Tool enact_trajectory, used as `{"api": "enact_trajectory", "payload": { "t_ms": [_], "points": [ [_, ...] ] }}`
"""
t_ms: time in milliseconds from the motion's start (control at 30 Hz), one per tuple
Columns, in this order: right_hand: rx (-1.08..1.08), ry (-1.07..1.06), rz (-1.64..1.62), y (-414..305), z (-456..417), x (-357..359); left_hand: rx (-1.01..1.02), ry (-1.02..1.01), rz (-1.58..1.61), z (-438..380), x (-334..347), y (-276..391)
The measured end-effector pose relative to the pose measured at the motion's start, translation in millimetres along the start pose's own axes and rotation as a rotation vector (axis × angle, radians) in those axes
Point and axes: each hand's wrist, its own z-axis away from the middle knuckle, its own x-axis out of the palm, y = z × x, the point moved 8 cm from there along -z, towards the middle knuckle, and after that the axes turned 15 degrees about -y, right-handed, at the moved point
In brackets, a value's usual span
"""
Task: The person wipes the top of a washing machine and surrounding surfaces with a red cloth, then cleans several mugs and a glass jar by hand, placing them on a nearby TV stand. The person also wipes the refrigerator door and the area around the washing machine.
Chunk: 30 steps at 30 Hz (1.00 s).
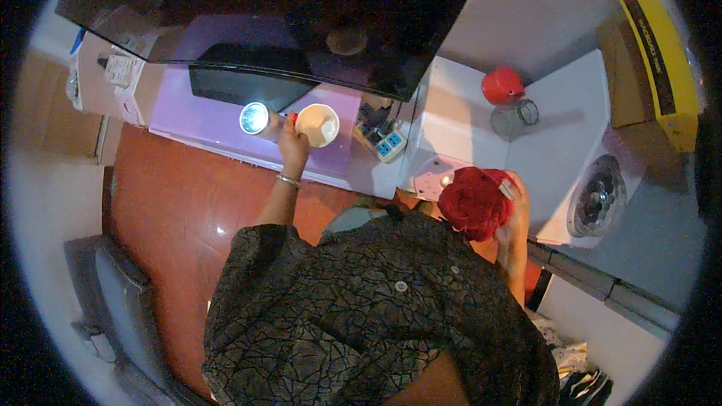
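Note:
My left hand (294,151) is closed at the side of a cream cup (318,126), whose round mouth faces up toward me over the purple shelf (194,115). Just left of that hand is a round lit lamp (255,118); whether my fingers touch it, I cannot tell. On the other side, my right hand (514,208) grips a bunch of red artificial-looking roses (476,203) in front of my chest. A small whitish piece (506,189) shows by its fingers. The petals hide the stems.
A large dark television (271,17) overhangs the shelf. A power strip (389,145) with plugs lies right of the cup. Within the white corner unit (555,90) are a red pot (502,85) and a glass jar (510,120). A yellow box (657,56) and a dark chair (127,287) flank me.

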Motion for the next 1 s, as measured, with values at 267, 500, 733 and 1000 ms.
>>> {"api": "enact_trajectory", "payload": {
  "t_ms": [267,500,733,1000],
  "points": [
    [-0.178,0.014,-0.225,-16.5,6.4,5.1,0.193,0.058,-0.186,-2.7,-9.5,17.8],
    [-0.266,-0.298,-0.496,-25.9,-2.1,50.3,0.405,-0.666,0.547,69.8,83.9,197.1],
    [0.073,-0.062,0.21,4.3,40.0,-27.8,-0.129,-1.269,1.276,101.3,156.4,251.3],
    [-0.157,-0.072,0.009,41.4,38.6,-13.7,0.251,-1.672,0.851,158.2,208.2,329.0]
  ]
}}
